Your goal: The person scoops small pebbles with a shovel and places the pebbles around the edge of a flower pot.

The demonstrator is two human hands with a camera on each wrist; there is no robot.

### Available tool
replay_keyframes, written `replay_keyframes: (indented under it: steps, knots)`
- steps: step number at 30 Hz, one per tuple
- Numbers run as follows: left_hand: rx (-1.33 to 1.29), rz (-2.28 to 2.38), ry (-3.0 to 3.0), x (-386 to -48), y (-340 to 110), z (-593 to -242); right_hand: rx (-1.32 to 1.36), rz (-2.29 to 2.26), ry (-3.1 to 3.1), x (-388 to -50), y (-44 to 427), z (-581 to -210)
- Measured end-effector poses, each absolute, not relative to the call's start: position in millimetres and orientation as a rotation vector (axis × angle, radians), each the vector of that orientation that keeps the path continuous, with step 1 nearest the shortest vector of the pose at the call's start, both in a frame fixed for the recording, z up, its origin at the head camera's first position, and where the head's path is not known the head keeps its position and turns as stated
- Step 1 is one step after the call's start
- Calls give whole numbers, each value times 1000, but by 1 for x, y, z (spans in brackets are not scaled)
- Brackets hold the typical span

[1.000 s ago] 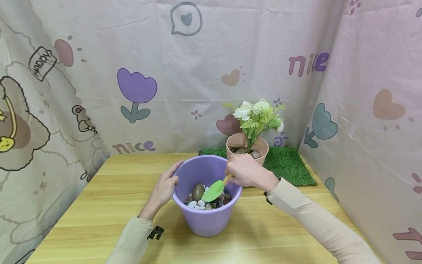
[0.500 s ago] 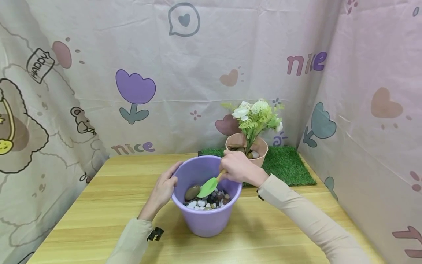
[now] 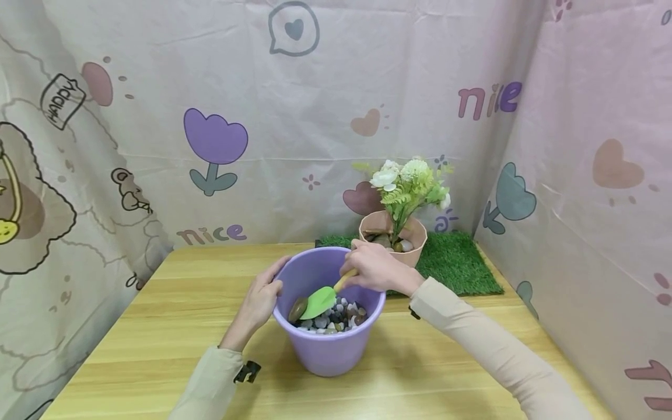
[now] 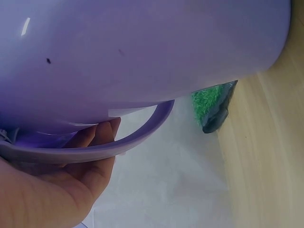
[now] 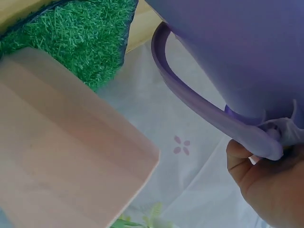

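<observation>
Head view: left hand [image 3: 264, 297] is clamped at the rim of the bucket [image 3: 329, 353] on the tabletop [image 3: 210, 291]; right hand [image 3: 374, 266] grips the shovel [image 3: 319, 303] against 1 large stone [image 3: 298, 309]. Scooping appears incomplete: pebbles [image 3: 342, 315] remain inside.

Seeing mostly glossy purple bucket [image 4: 156, 52] across the top, small dark speck [image 4: 48, 61] on the side and all. Got the left hand [image 4: 61, 190] at lower left, reaching past the curved purple handle [image 4: 137, 139], with fingers [image 4: 105, 132] behind it right up against the bucket. Can also spot some green artificial turf [image 4: 205, 100] with a dark edge, poking out past the bucket beside a light wood-grain tabletop [image 4: 266, 152], plus whitish cloth [image 4: 175, 175] behind.
</observation>
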State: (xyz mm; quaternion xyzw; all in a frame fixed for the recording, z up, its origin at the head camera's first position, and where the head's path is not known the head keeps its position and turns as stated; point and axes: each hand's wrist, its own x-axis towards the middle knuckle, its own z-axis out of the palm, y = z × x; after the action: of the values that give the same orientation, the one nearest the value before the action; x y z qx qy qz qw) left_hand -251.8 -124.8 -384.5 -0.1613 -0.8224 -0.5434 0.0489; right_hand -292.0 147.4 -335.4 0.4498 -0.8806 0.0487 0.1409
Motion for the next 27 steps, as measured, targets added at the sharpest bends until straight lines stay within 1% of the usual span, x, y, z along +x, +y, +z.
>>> replay_keyframes:
  steps: [14, 27]
  knots:
    - [-536, -1615, -2469, -252, -124, -385, 1144, 347, -2527, -284, 159, -337]
    - [-507, -1617, -2478, -253, -125, -385, 957, 516, -2438, -278, 170, -348]
